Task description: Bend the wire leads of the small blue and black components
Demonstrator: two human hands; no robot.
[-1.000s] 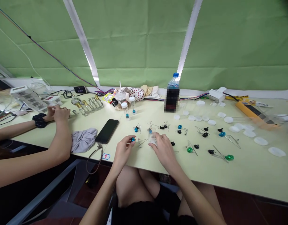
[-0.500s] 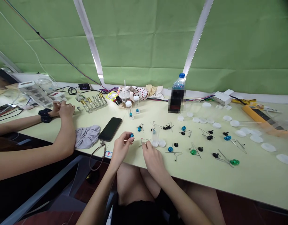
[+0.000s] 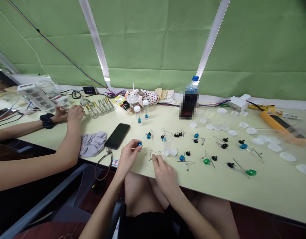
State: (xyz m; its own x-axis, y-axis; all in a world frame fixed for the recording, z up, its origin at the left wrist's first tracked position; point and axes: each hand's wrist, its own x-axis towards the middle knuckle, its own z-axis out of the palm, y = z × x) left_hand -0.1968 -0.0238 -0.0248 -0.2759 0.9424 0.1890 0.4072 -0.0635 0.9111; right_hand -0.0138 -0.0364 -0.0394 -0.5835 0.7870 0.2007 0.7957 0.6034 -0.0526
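My left hand [image 3: 128, 156] pinches a shiny blue round piece [image 3: 140, 144] between thumb and fingers, just above the table. To its right, my right hand [image 3: 165, 171] has its fingertips closed at the thin metal wires [image 3: 155, 152] lying on the table; the exact grip is hidden under the fingers. Just beyond that hand stands a clear plastic tube [image 3: 167, 144], with a white round cap [image 3: 173, 152] beside it. Several small groups of thin wires, black knobs and coloured pieces lie to the right, among them a blue piece [image 3: 182, 158] and a green piece [image 3: 206, 161].
Two capped clear tubes [image 3: 138, 116] stand at the back near a drink cup [image 3: 133, 99]. A phone [image 3: 117, 136] and a grey scrunchie [image 3: 93, 144] lie left. A co-worker's hands [image 3: 74, 114] are near glass bottles [image 3: 93, 109]. A bottle [image 3: 189, 104] stands behind.
My right hand has drawn slightly down and toward me, so more of the wires shows. My left hand keeps the blue piece in place. The co-worker's hands moved slightly right.
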